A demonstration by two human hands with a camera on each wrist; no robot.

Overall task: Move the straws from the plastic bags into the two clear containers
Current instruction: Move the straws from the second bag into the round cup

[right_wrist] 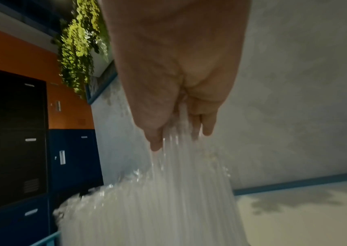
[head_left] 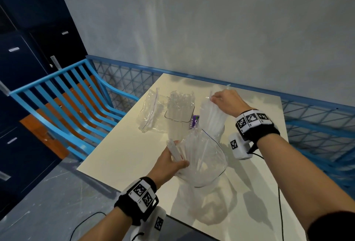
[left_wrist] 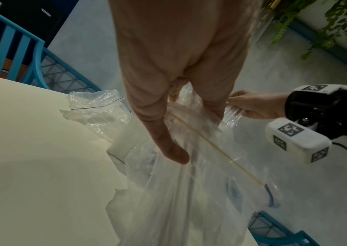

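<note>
My left hand [head_left: 177,155] grips the mouth of a clear zip bag [head_left: 205,162] that is held above the table and holds several white straws [head_left: 194,152]; in the left wrist view the thumb and fingers [left_wrist: 176,154] pinch the bag [left_wrist: 189,191]. My right hand [head_left: 216,99] grips the top of a thick bundle of straws [head_left: 212,117], whose lower ends stand in a clear container [head_left: 219,135]. In the right wrist view the bundle [right_wrist: 168,191] fans out below the fingertips [right_wrist: 155,144]. A second clear container [head_left: 179,112] behind holds more straws.
An empty crumpled bag [head_left: 148,113] lies at the table's far left, also seen in the left wrist view [left_wrist: 96,113]. A purple packet [head_left: 195,121] sits between the containers. The cream table [head_left: 124,154] stands against a blue mesh railing [head_left: 317,117]. A blue slatted chair [head_left: 67,102] is on the left.
</note>
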